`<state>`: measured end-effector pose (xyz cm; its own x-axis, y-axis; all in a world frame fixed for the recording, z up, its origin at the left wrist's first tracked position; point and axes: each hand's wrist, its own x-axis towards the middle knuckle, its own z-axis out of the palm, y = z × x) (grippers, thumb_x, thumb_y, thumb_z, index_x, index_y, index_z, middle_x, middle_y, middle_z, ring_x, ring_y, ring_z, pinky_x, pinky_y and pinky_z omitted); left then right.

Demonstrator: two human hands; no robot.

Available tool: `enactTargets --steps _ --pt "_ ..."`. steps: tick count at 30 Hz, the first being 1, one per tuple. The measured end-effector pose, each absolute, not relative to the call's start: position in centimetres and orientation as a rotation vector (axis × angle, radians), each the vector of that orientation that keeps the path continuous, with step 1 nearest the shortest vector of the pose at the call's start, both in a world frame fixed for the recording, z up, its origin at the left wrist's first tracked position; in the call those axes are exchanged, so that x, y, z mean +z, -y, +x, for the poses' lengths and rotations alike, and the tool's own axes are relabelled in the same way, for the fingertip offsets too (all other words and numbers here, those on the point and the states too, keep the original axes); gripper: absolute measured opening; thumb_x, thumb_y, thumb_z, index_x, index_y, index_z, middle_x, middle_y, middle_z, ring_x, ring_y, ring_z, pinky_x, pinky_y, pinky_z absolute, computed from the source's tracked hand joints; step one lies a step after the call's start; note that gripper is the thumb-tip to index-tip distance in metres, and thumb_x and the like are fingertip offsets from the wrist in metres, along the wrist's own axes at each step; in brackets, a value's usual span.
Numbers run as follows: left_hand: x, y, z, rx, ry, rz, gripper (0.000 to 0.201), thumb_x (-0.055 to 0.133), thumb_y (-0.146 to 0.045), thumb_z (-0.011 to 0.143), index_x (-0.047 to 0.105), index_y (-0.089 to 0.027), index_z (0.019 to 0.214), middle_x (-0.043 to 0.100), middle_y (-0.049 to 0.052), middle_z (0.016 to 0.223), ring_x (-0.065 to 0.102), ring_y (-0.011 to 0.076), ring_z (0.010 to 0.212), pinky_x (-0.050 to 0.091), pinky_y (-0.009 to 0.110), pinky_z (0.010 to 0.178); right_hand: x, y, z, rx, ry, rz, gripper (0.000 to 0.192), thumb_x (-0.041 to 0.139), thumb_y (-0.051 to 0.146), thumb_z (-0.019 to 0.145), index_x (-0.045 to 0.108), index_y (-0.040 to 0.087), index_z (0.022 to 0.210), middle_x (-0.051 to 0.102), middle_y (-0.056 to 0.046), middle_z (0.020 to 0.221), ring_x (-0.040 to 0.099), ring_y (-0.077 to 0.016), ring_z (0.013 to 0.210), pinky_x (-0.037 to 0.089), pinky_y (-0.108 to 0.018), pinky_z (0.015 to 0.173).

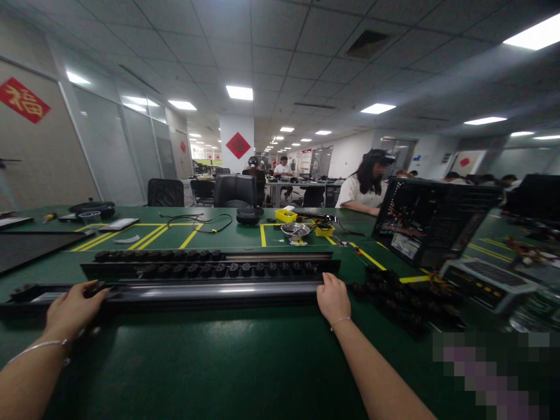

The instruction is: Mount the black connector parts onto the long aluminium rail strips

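Observation:
A long black rail [210,293] with a shiny metallic channel lies crosswise on the green table in front of me. My left hand [74,306] is closed at its left part, thumb and forefinger close together around a small dark piece [100,286] that is too blurred to name. At the rail's left end sit several small black parts [28,290]. My right hand [333,297] is closed on the right end of the rail, its fingers curled over the edge. Just behind lies a second black rail [144,269], lined with rows of round black parts.
Loose black parts [406,300] are heaped to the right, beside a power supply unit [487,283] and an open computer case [431,224]. Farther back stand a metal bowl [296,231] and a yellow tray [286,216]. A co-worker [365,184] sits across the table.

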<state>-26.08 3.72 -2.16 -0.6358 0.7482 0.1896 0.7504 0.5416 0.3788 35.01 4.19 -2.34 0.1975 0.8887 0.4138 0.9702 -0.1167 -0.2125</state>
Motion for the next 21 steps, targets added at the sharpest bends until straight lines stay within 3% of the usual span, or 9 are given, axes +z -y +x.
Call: enactTargets --steps 21 --pt "-1.4 -3.1 -24.5 -0.719 2.809 -1.294 0.068 0.038 -0.056 0.075 0.046 -0.013 0.126 0.053 0.018 0.124 0.043 0.0341 0.121 0.034 0.041 0.096 -2.2 -4.2 35.0 -0.235 1.733 -2.055 0.05 0.028 0.018 0.084 0.052 0.005 0.126 0.051 -0.012 0.13 0.04 -0.0223 0.121 0.028 -0.03 0.102"
